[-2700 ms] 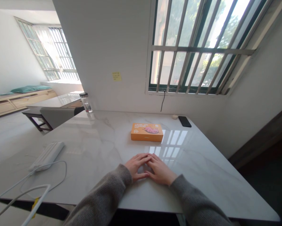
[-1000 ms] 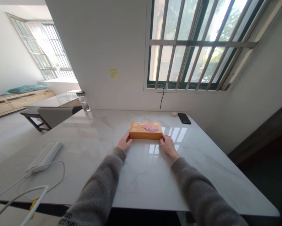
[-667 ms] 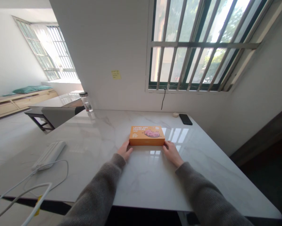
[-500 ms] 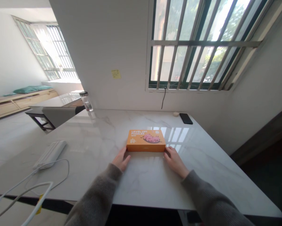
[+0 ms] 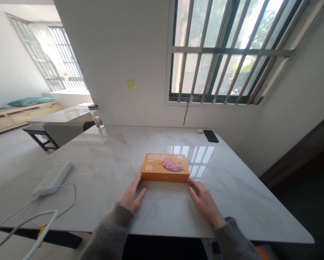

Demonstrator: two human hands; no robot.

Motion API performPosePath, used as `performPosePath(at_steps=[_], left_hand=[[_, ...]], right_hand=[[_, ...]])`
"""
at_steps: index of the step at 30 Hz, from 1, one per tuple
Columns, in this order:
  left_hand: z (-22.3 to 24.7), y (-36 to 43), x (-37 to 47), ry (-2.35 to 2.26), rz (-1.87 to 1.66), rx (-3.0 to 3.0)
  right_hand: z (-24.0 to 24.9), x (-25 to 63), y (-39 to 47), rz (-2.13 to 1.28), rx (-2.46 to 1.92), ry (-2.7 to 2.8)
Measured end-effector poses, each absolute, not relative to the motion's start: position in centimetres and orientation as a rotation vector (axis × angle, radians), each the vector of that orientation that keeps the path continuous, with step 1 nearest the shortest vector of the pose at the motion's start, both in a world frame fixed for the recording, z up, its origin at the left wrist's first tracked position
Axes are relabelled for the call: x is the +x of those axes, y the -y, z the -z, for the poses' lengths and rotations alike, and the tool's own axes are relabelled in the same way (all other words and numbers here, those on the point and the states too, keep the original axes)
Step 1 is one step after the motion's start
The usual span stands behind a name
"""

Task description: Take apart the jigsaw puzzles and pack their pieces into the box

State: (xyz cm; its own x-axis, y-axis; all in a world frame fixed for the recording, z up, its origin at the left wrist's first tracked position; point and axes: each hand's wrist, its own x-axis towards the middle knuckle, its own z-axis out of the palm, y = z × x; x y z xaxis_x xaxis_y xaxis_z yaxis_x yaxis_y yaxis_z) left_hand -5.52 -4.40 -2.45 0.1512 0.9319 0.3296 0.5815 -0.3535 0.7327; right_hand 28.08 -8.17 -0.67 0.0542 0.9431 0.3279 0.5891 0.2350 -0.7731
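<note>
Glossy marble table (image 5: pixel 102 169) (veined); matt cardboard box (image 5: pixel 165 167).

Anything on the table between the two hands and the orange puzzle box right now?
Nothing visible. The left hand and right hand lie open on the marble table, fingertips at the near corners of the orange puzzle box. The power strip, phone and bottle sit well off to the sides.

the writing on the yellow sticky note (image 5: pixel 131 84) is too small to read. the small print under the title on the orange puzzle box (image 5: pixel 165 167) is blurred. the white cables (image 5: pixel 29 220) run off the lower left edge. both grey sleeves (image 5: pixel 110 234) are cut off at the bottom edge.
</note>
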Motion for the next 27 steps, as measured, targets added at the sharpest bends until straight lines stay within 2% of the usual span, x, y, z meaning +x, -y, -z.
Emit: performPosePath(at_steps=[19,27], left_hand=[[0.3,6.3,-4.3,-1.194,-1.276,1.597],[-2.9,3.9,-5.1,-1.137,-1.328,1.757]], right_hand=[[-2.2,27.4,8.7,-0.675,-1.434,1.500],[-3.7,27.4,8.7,-0.688,-1.272,1.441]])
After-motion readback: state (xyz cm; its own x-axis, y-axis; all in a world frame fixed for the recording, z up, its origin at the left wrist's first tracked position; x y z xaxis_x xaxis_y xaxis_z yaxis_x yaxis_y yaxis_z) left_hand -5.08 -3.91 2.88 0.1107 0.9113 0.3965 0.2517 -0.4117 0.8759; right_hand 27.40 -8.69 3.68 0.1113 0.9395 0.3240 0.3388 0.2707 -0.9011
